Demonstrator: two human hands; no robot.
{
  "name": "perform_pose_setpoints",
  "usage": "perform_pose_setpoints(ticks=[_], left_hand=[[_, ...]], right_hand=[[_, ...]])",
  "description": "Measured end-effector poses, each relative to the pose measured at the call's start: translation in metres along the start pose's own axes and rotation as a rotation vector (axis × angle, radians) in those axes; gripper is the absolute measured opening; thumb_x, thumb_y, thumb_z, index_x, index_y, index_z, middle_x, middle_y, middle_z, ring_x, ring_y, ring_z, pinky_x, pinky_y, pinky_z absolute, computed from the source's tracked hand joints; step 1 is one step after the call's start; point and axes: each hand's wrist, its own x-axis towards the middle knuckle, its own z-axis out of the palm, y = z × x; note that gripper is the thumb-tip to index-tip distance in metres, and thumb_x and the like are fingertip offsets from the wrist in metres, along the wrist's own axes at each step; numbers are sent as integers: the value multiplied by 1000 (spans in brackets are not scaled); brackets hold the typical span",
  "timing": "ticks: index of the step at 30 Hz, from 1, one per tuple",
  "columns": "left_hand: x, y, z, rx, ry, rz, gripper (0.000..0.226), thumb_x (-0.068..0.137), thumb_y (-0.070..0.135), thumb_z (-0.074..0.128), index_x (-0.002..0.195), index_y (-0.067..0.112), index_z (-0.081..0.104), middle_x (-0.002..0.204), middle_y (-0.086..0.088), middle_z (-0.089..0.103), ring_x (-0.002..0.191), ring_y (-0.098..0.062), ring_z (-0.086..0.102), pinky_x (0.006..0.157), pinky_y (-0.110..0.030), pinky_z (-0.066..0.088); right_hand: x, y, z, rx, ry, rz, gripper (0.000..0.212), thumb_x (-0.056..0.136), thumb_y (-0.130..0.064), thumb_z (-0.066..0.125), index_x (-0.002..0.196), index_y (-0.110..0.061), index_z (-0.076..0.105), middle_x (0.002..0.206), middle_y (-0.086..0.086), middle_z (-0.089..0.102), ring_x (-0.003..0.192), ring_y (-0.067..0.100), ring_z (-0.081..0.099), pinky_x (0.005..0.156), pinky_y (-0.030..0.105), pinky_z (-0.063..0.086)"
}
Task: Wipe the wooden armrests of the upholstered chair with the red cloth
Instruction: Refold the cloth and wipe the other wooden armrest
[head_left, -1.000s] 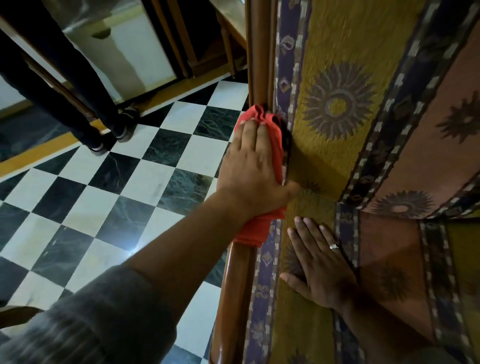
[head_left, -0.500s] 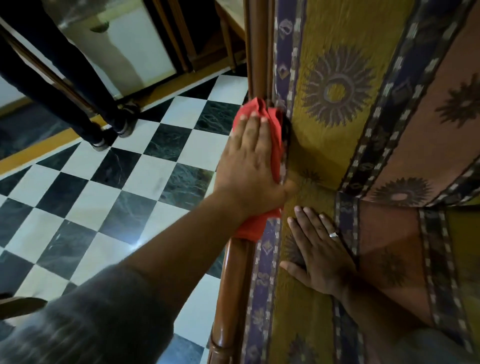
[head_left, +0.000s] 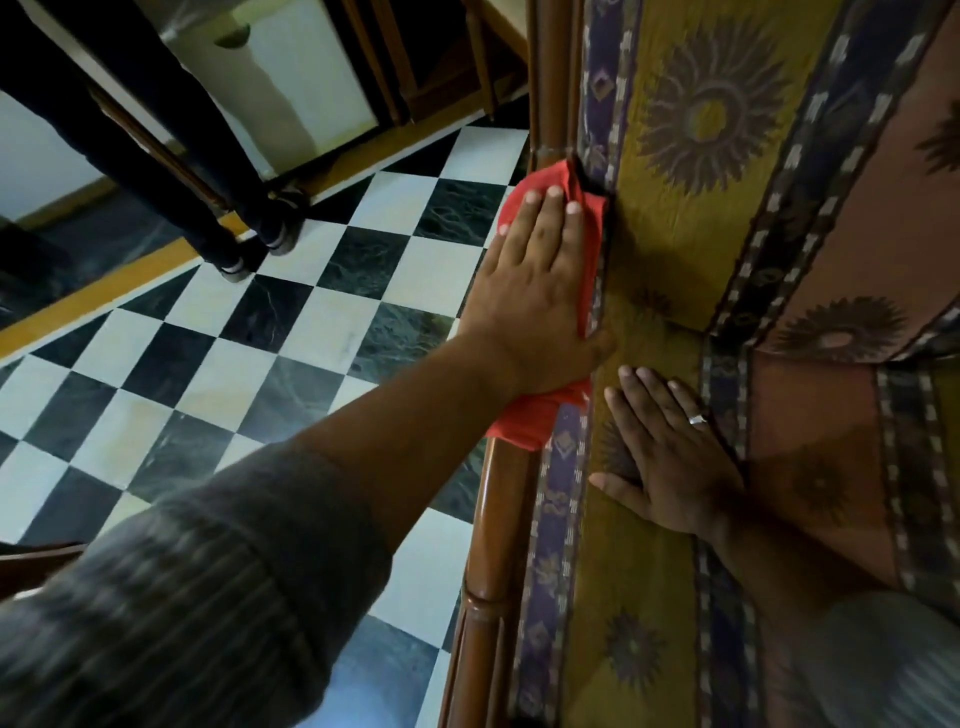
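Note:
The red cloth is draped over the brown wooden armrest of the upholstered chair, whose fabric is yellow with sun patterns and blue borders. My left hand lies flat on top of the cloth and presses it onto the rail, the thumb curled down on the cushion side. The cloth sticks out beyond my fingertips and below my wrist. My right hand, wearing a ring, rests flat with spread fingers on the seat cushion just right of the armrest.
A black-and-white checkered floor lies left of the chair. Another person's dark-trousered legs and shoes stand at the upper left. Wooden furniture legs stand at the top centre, by a yellow floor border.
My left hand has slid the red cloth a little farther up the armrest, away from me. My right hand stays flat on the cushion.

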Motion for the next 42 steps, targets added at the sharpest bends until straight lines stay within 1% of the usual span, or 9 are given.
perform_pose_setpoints(ticks=[13,20,25,28,33,37,39,40,42], left_hand=[[-41,10,-2,-37,-65,-13,96,91,45,51,156,6,-9,166,-16,-13,152,-31,-17,125,-48,-2],[-67,20,3,-112,-43,-75,93,94,38,52,155,8,-11,166,-14,-15,151,-30,-19,120,-38,-11],[-177,43,16,-229,-14,-18,79,100,39,42,157,10,-5,167,-12,-10,152,-30,-16,125,-53,4],[-245,58,29,-284,10,20,67,101,48,22,157,17,-2,167,-7,-5,153,-28,-12,122,-59,12],[-269,65,34,-175,9,28,70,100,50,24,158,16,3,167,-5,-2,153,-24,-13,120,-44,-8],[-275,63,31,-277,7,-1,78,97,66,16,157,21,-5,165,0,-16,152,-17,-20,120,-40,-10],[-278,60,24,-532,42,-140,78,96,68,23,157,30,-6,164,11,-18,152,-9,-13,120,-31,-1],[-279,56,21,-669,80,-279,76,96,66,30,157,31,1,164,15,-7,152,-6,0,119,-24,9],[-277,44,12,-856,106,-616,59,98,54,45,149,23,39,150,7,42,129,-9,48,103,-22,37]], right_hand=[[-5,-3,-15,5,-84,5,109,83,-87,19,157,-7,19,167,18,10,155,33,9,124,52,13],[-26,-12,-15,16,-57,40,105,85,-84,24,157,-8,20,167,17,13,155,33,11,124,51,12],[-60,-31,-8,49,-64,66,103,85,-83,25,156,-9,18,167,17,13,154,35,12,124,52,11],[-83,-49,-6,55,-81,87,100,86,-82,25,156,-12,20,167,17,13,154,36,12,123,54,12],[-119,-77,-9,66,-137,105,96,87,-81,24,157,-15,21,167,17,13,154,36,13,122,56,16],[-137,-98,-19,178,-188,191,91,89,-76,25,158,-17,19,168,14,5,155,33,6,124,54,9],[-134,-113,-34,356,-253,334,83,93,-71,25,158,-21,14,168,8,-1,156,29,-1,124,49,3],[-131,-123,-46,531,-257,438,77,95,-68,29,156,-21,25,168,7,9,155,29,8,124,44,10],[-126,-150,-81,1016,-143,665,64,90,-73,34,136,-33,52,147,-1,46,142,20,37,108,30,28]])
